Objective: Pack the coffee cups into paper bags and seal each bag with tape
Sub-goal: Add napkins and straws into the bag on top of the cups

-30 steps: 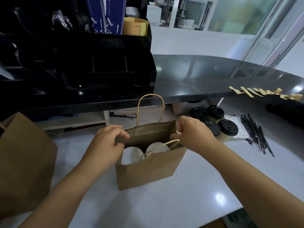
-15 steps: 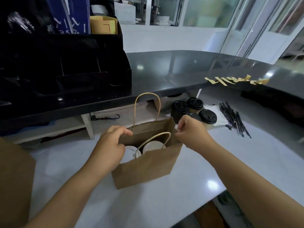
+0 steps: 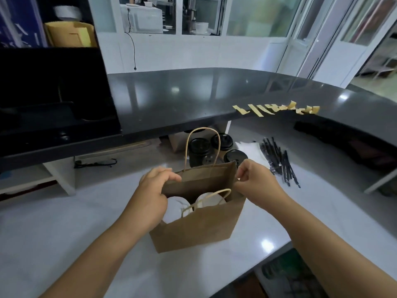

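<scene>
A: Where is the bag (image 3: 199, 229)?

B: It stands upright on the white table (image 3: 64, 233), with its top open. Everything else I tell you goes by the bag.

A: What is inside it?

B: Two cups with white lids (image 3: 209, 200) sit side by side. One handle (image 3: 203, 147) sticks up at the far side. The near handle (image 3: 206, 198) leans over the lids.

A: What is the left hand (image 3: 153, 194) doing?

B: It grips the left edge of the bag's top. The fingers curl over the rim, close together, and the thumb is on the side of the bag.

A: And the right hand (image 3: 255, 181)?

B: It pinches the right edge of the top. The fingers are curled up tight on the paper.

A: What is behind the bag?

B: More cups with black lids (image 3: 199, 147) stand there, just past the far handle. I cannot count them all.

A: And off to the right of the bag?

B: A bunch of black straws (image 3: 277, 158) lies on the table, next to some white paper (image 3: 247, 146).

A: Is there tape?

B: Yes. Yellow tape strips (image 3: 277, 108) stick to the edge of the dark counter (image 3: 182, 100), far behind the bag and to its right
</scene>
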Motion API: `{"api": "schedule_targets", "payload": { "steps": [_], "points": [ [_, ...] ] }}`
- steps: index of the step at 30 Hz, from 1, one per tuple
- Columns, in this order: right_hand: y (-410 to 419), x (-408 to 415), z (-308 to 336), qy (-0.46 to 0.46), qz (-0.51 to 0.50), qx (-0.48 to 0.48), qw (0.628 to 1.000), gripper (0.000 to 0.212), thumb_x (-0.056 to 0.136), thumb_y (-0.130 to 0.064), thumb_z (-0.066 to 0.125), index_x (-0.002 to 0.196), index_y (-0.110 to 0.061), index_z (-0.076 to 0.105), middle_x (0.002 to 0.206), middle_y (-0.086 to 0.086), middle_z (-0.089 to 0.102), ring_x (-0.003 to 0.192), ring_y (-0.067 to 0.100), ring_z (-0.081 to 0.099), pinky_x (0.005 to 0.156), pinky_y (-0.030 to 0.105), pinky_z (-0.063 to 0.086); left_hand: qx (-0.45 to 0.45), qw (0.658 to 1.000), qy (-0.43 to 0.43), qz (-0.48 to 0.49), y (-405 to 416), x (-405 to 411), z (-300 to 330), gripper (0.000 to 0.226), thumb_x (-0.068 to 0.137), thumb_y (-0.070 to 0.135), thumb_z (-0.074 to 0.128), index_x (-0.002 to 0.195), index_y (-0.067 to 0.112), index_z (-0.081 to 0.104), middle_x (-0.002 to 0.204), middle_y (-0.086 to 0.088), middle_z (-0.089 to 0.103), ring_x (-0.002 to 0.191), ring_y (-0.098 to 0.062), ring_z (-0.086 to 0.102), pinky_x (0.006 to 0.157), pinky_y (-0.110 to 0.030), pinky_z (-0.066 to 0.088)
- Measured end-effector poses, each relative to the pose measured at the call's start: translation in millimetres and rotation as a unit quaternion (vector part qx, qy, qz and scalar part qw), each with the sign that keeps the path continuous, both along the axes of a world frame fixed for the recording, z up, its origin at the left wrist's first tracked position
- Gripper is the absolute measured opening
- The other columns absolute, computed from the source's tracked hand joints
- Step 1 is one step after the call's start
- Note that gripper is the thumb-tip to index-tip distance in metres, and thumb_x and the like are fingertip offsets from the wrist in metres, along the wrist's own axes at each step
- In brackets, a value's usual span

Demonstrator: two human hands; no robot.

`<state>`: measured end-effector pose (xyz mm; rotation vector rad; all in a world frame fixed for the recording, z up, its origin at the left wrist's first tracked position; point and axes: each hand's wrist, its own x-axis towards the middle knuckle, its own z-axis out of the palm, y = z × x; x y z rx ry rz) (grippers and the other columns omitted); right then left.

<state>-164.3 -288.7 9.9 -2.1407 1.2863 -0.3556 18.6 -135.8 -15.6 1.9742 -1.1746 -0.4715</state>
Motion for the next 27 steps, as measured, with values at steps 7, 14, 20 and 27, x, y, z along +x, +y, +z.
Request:
{"api": "schedule_targets", "payload": {
  "steps": [7,14,20,27],
  "points": [
    [-51,-47,-5,-0.031,-0.005,0.039,0.999,0.016,0.073,-0.004,0.060,0.076,-0.019,0.054,0.057,-0.007,0.051,0.051,0.008,0.045,0.047,0.025,0.038,-0.007,1.000,-0.002,-0.020,-57,-41,-2,0.067,0.074,-0.021,0.032,0.110,0.029,0.058,0.131,0.019,0.035,0.133,0.005,0.018,0.098,-0.010,0.013],
    [-91,-83,-7,-0.033,0.008,0.062,0.998,0.014,0.077,-0.004,0.061,0.080,-0.016,0.053,0.061,-0.001,0.052,0.053,0.012,0.047,0.047,0.025,0.044,-0.009,0.999,-0.010,-0.038,-103,-66,-2,0.068,0.074,-0.021,0.034,0.100,0.038,0.056,0.129,0.020,0.035,0.128,0.003,0.023,0.095,-0.009,0.021],
    [-118,-101,-4,-0.027,0.039,0.085,0.995,0.023,0.078,-0.028,0.073,0.079,-0.015,0.054,0.060,-0.001,0.055,0.051,0.011,0.050,0.047,0.023,0.043,0.000,1.000,0.003,-0.028,-125,-71,-3,0.067,0.075,-0.018,0.040,0.093,0.044,0.053,0.128,0.018,0.040,0.135,-0.003,0.023,0.104,-0.025,0.024],
    [-196,-122,-35,-0.046,-0.080,0.072,0.993,0.021,0.088,-0.025,0.064,0.082,-0.005,0.058,0.063,0.007,0.062,0.054,0.019,0.054,0.052,0.036,0.050,0.008,1.000,0.004,-0.019,-134,-68,5,0.056,0.077,-0.014,0.048,0.090,0.039,0.061,0.116,0.022,0.052,0.128,0.004,0.025,0.105,-0.026,0.021]
  ]
}}
